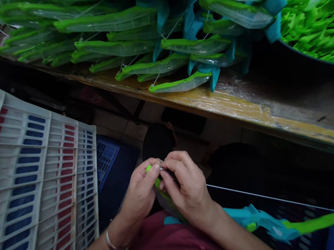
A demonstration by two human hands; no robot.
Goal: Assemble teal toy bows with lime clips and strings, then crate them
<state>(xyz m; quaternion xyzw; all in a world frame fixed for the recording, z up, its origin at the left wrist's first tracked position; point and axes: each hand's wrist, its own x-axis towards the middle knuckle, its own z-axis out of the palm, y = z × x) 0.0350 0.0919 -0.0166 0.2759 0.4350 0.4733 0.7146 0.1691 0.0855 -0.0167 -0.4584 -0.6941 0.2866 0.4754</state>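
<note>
My left hand (140, 193) and my right hand (186, 187) meet low in the middle, above my lap. Both are closed on one bright green plastic piece in a clear packet (158, 187); only its green tip shows between the fingers. A thin white string (268, 197) runs from my right hand's fingertips straight out to the right. A metal bangle sits on my left wrist.
A heap of green packaged pieces with teal cards (129, 34) lies on the wooden bench (249, 111) ahead. A dark tub of loose green parts (327, 27) stands top right. A white slatted crate (27, 176) is at left; more teal-and-green packets (279, 226) lie at right.
</note>
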